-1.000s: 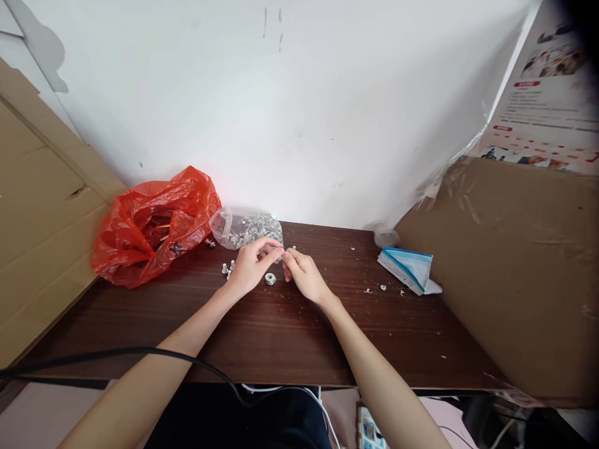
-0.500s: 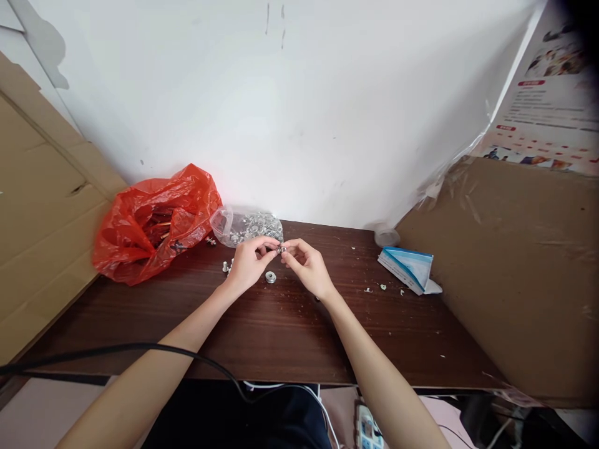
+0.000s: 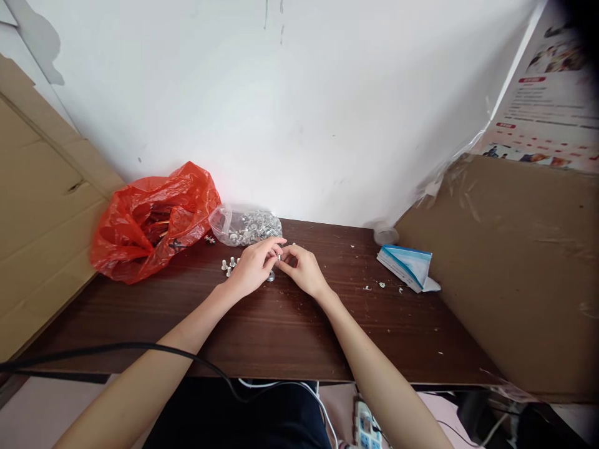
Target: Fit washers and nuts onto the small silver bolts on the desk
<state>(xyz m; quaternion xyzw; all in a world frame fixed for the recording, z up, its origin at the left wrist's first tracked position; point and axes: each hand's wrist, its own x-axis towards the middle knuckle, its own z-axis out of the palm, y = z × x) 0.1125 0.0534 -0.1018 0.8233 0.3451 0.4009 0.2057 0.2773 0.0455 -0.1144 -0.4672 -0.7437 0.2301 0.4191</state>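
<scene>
Over the middle of the table my left hand and my right hand meet at the fingertips. Between them is a small shiny metal piece, mostly covered by the fingers, so its exact kind does not show. Both hands are closed in a pinch around it. Just below the left fingers a round metal disc lies on the table, partly hidden. Several short silvery screw-like pieces stand left of my left hand. Behind it lies a clear plastic bag full of small metal parts.
A red plastic bag sits open at the left by a cardboard panel. On the right lie a blue-and-white packet and a small round container. Scraps dot the dark table. A black cable crosses the front left.
Both hands have dipped slightly and turned inward around the small metal piece. My left hand now covers part of the disc, and more of the screw-like pieces show beside it.
</scene>
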